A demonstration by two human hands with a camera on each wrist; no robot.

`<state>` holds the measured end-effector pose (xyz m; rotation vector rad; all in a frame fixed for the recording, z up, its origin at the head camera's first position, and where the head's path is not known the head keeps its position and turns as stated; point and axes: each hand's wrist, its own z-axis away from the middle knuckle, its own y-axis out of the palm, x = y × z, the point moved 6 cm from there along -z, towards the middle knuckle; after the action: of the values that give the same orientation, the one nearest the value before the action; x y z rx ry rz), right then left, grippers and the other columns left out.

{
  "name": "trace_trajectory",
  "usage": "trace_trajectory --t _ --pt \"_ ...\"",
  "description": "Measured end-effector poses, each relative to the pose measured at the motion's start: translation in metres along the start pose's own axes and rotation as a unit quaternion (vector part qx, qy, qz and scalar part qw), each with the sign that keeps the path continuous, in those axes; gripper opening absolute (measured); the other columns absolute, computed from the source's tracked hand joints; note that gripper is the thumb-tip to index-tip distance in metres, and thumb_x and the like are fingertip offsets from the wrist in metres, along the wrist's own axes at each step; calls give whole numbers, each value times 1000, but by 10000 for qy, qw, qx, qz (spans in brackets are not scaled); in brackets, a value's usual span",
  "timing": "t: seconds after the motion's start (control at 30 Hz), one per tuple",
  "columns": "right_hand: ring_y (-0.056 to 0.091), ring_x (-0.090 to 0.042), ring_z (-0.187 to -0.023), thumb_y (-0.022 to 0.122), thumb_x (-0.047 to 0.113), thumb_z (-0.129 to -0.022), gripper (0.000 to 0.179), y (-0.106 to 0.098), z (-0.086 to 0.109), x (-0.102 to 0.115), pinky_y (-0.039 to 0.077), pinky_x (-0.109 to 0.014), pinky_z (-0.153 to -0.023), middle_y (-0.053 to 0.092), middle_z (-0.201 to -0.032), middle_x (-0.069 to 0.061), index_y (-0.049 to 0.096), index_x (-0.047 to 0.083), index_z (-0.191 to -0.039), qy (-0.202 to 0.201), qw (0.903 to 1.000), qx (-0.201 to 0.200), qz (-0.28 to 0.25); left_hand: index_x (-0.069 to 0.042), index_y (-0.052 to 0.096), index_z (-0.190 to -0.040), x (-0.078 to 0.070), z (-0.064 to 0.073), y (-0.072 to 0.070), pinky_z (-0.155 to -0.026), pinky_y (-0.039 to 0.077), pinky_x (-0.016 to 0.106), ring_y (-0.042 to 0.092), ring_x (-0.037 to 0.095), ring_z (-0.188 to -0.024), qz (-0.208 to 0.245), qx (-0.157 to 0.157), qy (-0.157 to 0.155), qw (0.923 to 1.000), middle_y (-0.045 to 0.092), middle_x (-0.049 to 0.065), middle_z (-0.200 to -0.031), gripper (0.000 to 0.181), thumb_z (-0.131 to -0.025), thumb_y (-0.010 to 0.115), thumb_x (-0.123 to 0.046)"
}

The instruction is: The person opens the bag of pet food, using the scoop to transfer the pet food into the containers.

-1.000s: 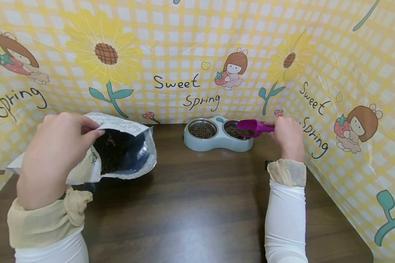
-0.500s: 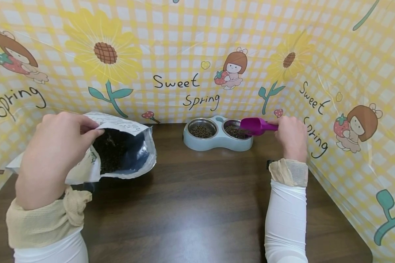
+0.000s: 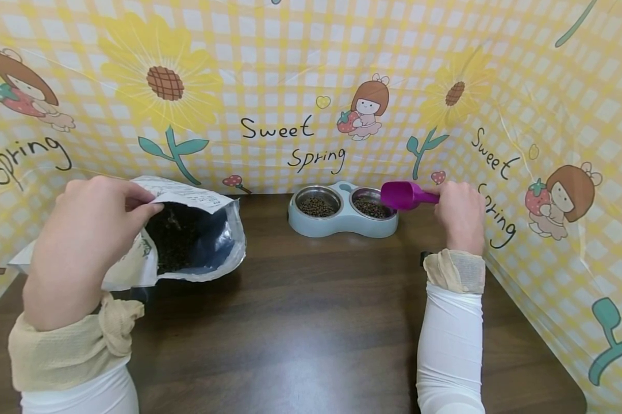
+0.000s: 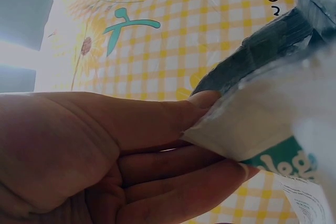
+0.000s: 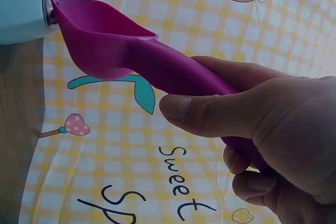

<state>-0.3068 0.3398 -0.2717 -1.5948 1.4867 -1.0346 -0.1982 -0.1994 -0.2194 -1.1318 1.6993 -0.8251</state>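
Observation:
My left hand (image 3: 80, 241) pinches the upper edge of an open white bag (image 3: 228, 261) between thumb and fingers. Dark brown pellets (image 3: 176, 244) lie inside, against a silvery-blue lining. In the left wrist view the thumb presses on the bag's rim (image 4: 210, 121). My right hand (image 3: 460, 213) grips the handle of a purple scoop (image 3: 400, 195), its fingers curled around it. The scoop's bowl overlaps the right side of a light blue double pet bowl (image 3: 342, 221). Both steel dishes hold brown kibble (image 3: 317, 207). In the right wrist view the visible inside of the scoop (image 5: 113, 22) shows bare purple.
A brown wooden table (image 3: 290, 322) lies under everything. Yellow checked cloth (image 3: 269, 69) printed with flowers and figures hangs behind and along the sides. The double bowl stands right against the back cloth.
The purple scoop has lifted and shifted right, from lying over the pellets in the right dish to that dish's right rim. The left hand and bag have stayed nearly still.

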Motion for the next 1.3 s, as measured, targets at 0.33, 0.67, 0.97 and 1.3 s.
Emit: trace_trajectory --t 0.33,0.67,0.97,1.3 --pt "69 -48 -84 64 -8 -90 49 0 -1 1 54 -59 -66 79 -110 -31 82 20 -126 -23 9998 -159 96 0 83 -106 -1 -1 -2 -69 50 63 67 49 -73 -21 1 17 10000 80 26 -91 21 -102 74 -19" --pt "70 -48 -89 66 -9 -89 50 1 0 -1 55 -57 -68 79 -116 -30 82 19 -127 70 9999 -110 21 1 82 -108 -1 0 -1 -73 51 67 68 51 -75 -41 47 -5 10000 80 26 -94 22 -103 73 -19" --pt "71 -51 -91 67 -7 -90 48 2 -1 -1 55 -61 -70 79 -115 -30 81 18 -128 77 9999 -44 -59 1 82 -107 1 1 -1 -73 52 67 68 52 -76 -37 16 -11 10000 81 25 -94 22 -102 73 -18" --pt "69 -48 -91 71 -3 -91 44 2 -1 -2 54 -58 -74 78 -118 -30 79 14 -132 180 9995 122 -249 1 82 -107 1 0 -2 -59 48 48 66 40 -67 6 77 -56 10000 79 22 -85 22 -102 74 -18"
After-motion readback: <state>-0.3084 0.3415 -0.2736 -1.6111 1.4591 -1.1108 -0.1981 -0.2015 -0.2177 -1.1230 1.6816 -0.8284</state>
